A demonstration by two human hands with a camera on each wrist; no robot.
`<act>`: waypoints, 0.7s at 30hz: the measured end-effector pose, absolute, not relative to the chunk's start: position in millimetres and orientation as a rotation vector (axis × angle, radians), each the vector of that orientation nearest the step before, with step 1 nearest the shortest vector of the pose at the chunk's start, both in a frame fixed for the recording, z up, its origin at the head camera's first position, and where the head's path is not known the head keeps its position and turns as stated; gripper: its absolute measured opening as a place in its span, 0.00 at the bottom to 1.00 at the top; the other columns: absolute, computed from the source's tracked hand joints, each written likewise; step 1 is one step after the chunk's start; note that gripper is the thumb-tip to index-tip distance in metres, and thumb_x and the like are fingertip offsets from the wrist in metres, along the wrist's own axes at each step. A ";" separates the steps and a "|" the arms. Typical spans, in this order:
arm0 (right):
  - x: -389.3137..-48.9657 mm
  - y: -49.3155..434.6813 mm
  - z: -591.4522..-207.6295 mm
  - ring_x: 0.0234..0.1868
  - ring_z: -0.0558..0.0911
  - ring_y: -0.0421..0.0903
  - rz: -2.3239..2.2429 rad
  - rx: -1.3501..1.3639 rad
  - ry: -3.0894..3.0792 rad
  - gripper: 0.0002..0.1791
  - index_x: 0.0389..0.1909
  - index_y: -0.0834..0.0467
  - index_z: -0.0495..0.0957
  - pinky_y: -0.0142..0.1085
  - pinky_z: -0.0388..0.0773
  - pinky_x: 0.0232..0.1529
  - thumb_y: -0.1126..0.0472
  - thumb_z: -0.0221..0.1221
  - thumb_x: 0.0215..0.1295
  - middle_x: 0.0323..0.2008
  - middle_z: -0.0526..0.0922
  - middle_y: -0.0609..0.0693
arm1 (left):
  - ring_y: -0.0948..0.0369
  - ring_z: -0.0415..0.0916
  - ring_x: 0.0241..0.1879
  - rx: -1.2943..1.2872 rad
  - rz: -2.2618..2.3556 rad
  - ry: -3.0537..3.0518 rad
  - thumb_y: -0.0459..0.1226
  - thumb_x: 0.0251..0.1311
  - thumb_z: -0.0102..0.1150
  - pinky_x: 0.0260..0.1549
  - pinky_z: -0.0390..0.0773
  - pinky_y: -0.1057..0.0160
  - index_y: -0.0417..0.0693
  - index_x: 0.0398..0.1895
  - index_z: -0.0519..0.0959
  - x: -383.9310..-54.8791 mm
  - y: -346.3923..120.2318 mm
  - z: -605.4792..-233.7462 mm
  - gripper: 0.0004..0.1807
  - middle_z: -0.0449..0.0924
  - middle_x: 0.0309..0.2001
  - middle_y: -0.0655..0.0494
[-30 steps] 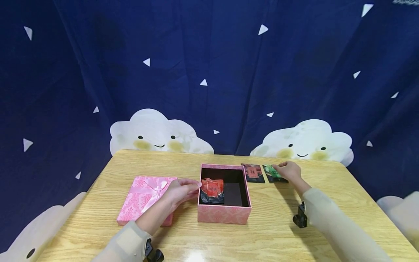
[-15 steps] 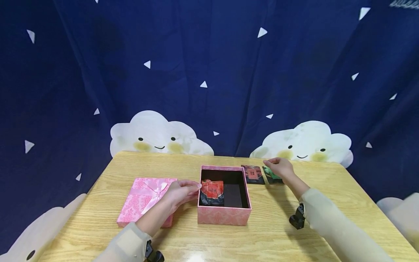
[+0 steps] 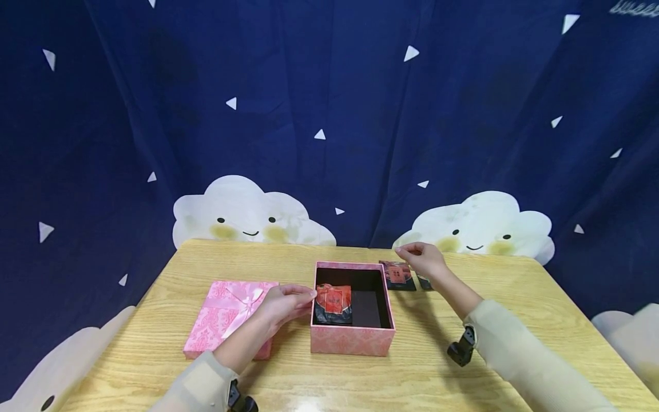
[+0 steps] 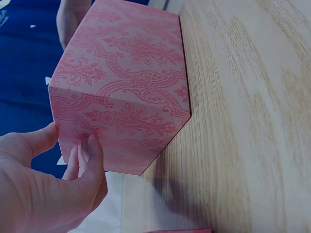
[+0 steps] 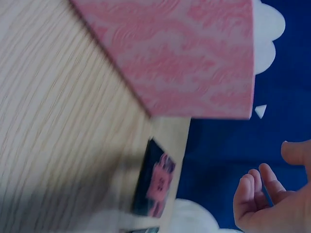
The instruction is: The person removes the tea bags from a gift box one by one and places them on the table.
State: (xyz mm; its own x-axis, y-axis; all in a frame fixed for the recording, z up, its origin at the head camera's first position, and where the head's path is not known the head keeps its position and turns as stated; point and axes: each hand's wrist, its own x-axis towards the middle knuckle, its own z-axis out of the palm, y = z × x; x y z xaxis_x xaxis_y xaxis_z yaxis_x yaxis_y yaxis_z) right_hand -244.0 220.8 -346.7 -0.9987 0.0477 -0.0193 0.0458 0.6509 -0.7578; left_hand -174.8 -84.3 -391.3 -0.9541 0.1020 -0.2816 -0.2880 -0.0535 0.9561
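Observation:
A pink patterned gift box (image 3: 352,340) stands without its lid on the table, its inside dark. In its left part sits a red and black packet (image 3: 333,303). My left hand (image 3: 286,303) holds the box at its left side, the thumb at the rim and the fingertips against the outer wall. Above the table, right of the box, hovers my right hand (image 3: 424,260), its fingers loosely bent around nothing. Below and left of it lies a flat dark packet with a red label (image 3: 396,275). A further dark packet (image 3: 424,282) is mostly hidden behind that hand.
The pink lid (image 3: 216,315) with its ribbon bow lies left of the box, partly under my left forearm. Behind the wooden table (image 3: 412,377) hangs a dark blue curtain (image 3: 360,114) with white clouds and triangles.
My right hand has moved left, from over the green-labelled packet to above the red-labelled one. The packets lie where they were, and the left hand has stayed at the box.

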 end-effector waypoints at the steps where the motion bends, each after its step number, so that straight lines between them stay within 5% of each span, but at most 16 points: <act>1: -243.1 218.0 -345.1 0.37 0.80 0.42 1.323 -0.066 -2.850 0.23 0.50 0.67 0.78 0.25 0.75 0.34 0.51 0.57 0.68 0.44 0.83 0.60 | 0.65 0.80 0.32 -0.192 2.097 1.952 0.31 0.58 0.63 0.46 0.86 0.62 0.29 0.43 0.77 -174.7 -84.6 -390.9 0.13 0.80 0.33 0.53; 9: -238.8 202.3 -337.2 0.26 0.78 0.31 1.552 -0.008 -2.807 0.23 0.51 0.68 0.76 0.25 0.78 0.27 0.51 0.57 0.68 0.35 0.85 0.49 | 0.62 0.81 0.34 -0.221 2.113 1.963 0.30 0.59 0.62 0.49 0.85 0.56 0.28 0.43 0.77 -174.7 -82.4 -391.6 0.12 0.81 0.36 0.48; 21: -232.8 182.1 -330.0 0.33 0.82 0.34 1.877 0.086 -2.776 0.23 0.55 0.73 0.71 0.23 0.83 0.35 0.58 0.55 0.70 0.38 0.86 0.52 | 0.65 0.79 0.29 -0.257 2.102 1.975 0.29 0.58 0.62 0.44 0.87 0.59 0.29 0.42 0.77 -174.4 -81.2 -391.3 0.12 0.79 0.32 0.52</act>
